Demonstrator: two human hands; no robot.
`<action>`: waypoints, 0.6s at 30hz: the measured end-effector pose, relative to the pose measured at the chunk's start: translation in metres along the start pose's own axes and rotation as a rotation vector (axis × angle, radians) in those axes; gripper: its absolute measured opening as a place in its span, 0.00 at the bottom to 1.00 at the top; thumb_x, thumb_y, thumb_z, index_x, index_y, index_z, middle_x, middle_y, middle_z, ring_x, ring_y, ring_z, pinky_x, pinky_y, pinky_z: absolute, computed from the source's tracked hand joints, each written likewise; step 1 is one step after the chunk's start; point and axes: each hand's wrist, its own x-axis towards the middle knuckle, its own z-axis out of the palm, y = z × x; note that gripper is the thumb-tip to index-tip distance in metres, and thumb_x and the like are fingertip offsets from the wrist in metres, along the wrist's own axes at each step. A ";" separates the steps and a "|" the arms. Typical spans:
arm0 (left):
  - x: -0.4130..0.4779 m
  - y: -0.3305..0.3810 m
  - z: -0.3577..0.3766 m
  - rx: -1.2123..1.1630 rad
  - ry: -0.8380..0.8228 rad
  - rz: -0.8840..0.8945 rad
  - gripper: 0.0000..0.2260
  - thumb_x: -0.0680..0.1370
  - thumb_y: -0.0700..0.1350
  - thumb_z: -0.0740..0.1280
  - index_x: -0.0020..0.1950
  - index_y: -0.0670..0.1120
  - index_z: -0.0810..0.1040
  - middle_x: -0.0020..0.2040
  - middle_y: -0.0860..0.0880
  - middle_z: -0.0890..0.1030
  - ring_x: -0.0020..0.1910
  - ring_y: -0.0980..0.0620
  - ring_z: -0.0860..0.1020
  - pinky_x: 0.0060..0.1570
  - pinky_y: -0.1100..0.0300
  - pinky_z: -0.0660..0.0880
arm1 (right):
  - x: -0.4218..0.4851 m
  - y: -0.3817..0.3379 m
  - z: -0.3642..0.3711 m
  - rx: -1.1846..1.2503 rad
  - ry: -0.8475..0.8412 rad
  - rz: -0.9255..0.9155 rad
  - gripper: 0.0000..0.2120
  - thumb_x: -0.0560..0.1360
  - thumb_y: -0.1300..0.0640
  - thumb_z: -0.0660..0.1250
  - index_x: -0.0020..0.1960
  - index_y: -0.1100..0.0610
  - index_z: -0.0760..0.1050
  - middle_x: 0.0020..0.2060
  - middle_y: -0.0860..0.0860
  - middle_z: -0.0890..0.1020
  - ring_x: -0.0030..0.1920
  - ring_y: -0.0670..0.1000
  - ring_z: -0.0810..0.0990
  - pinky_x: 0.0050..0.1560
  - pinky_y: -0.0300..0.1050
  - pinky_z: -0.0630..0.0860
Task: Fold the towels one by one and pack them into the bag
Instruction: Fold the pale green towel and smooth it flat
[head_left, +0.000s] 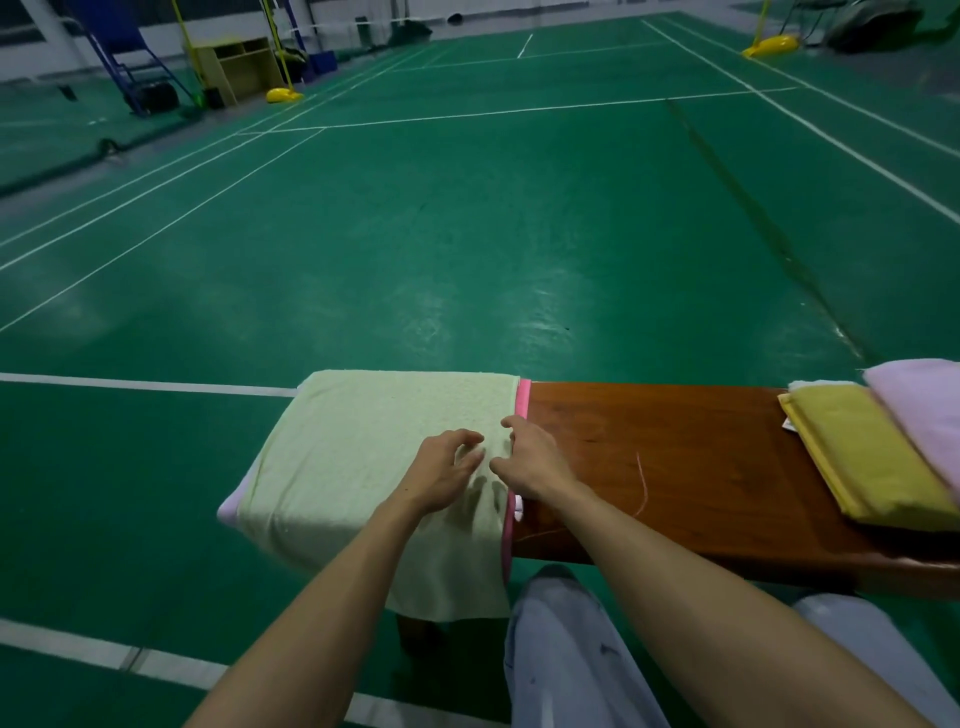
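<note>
Knees (571, 649) in pale denim sit just before the counter (675, 457), a red-brown wooden bench running left to right. Both forearms reach forward over its near edge.

Green towel (363, 457): pale green terry, one flat layer, covering the counter's left end.
- Long axis: near to far, crosswise to the counter.
- Near end: hangs over the near edge, pointing down at the floor (467, 234).
- Far edge: level with the counter's far edge.
- Right edge: straight, lying on a pink strip (523, 397) of cloth underneath. A lilac corner (228, 512) shows below its left side.

Left grip (447, 470): over the towel near its right edge, fingers bent and spread apart, nothing held. Its shadow falls on the cloth below.

Right grip (532, 460): at the towel's right edge, just beside the left grip. The thumb lies on the green cloth and the fingers curl at the edge, apparently pinching it; the contact itself is hidden.

At the counter's right end, well apart from the grips, a folded yellow towel (872, 457) lies beside a folded lilac towel (924, 405).

Beyond, the green floor carries white court lines. A yellow post base (283, 95) and a wooden cabinet (241, 67) stand far left.
</note>
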 end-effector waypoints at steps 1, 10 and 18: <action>0.000 0.000 0.000 0.000 -0.002 0.002 0.15 0.81 0.48 0.62 0.67 0.46 0.74 0.65 0.47 0.76 0.64 0.50 0.73 0.65 0.55 0.68 | 0.000 0.000 0.000 0.007 -0.002 -0.020 0.30 0.75 0.57 0.70 0.74 0.52 0.64 0.68 0.54 0.74 0.63 0.54 0.75 0.60 0.50 0.76; 0.003 0.001 0.000 0.014 -0.024 -0.025 0.15 0.82 0.48 0.61 0.67 0.47 0.74 0.66 0.47 0.76 0.65 0.50 0.73 0.65 0.55 0.68 | 0.005 0.007 -0.001 0.153 0.041 0.131 0.22 0.74 0.58 0.69 0.66 0.55 0.69 0.55 0.53 0.80 0.47 0.54 0.81 0.45 0.52 0.83; 0.001 0.000 -0.004 0.019 -0.047 -0.040 0.16 0.82 0.49 0.60 0.68 0.46 0.73 0.67 0.46 0.75 0.66 0.49 0.72 0.63 0.58 0.67 | 0.015 0.000 0.007 0.439 0.006 0.219 0.24 0.76 0.58 0.67 0.71 0.58 0.68 0.62 0.57 0.76 0.55 0.57 0.80 0.52 0.50 0.81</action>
